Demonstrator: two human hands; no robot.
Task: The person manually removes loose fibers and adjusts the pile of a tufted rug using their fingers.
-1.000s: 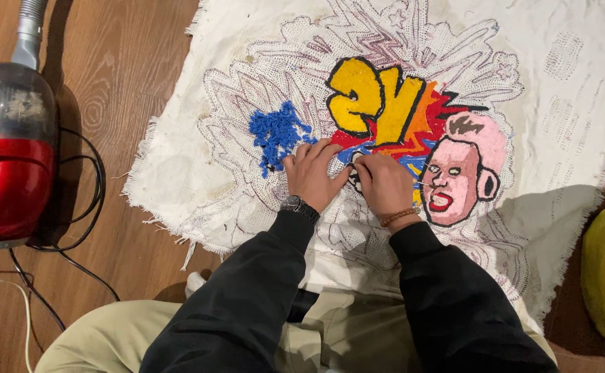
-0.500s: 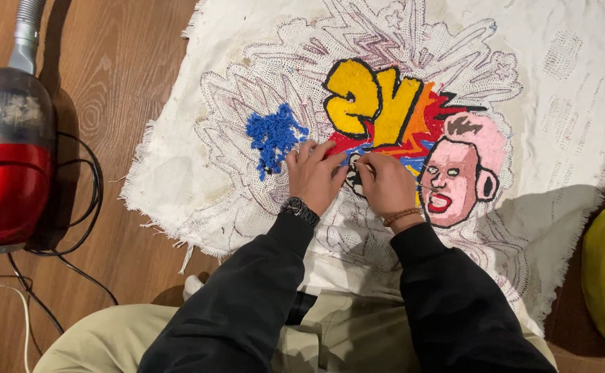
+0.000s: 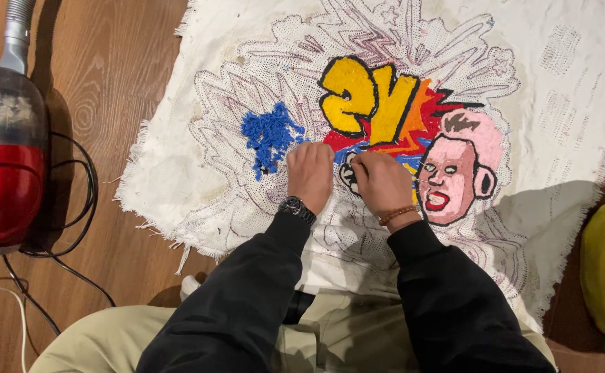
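Left hand flat on white tufted cloth, fingers loosely open beside blue yarn patch; right hand on cloth, fingers curled, grip unclear; cloth spread on wooden floor; red vacuum left.

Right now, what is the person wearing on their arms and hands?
Both arms are covered by long black sleeves that end at the wrists. The left hand is bare, with a dark wristwatch on its wrist. The right hand is bare too, with a thin brown beaded bracelet round its wrist. No gloves and no rings show.
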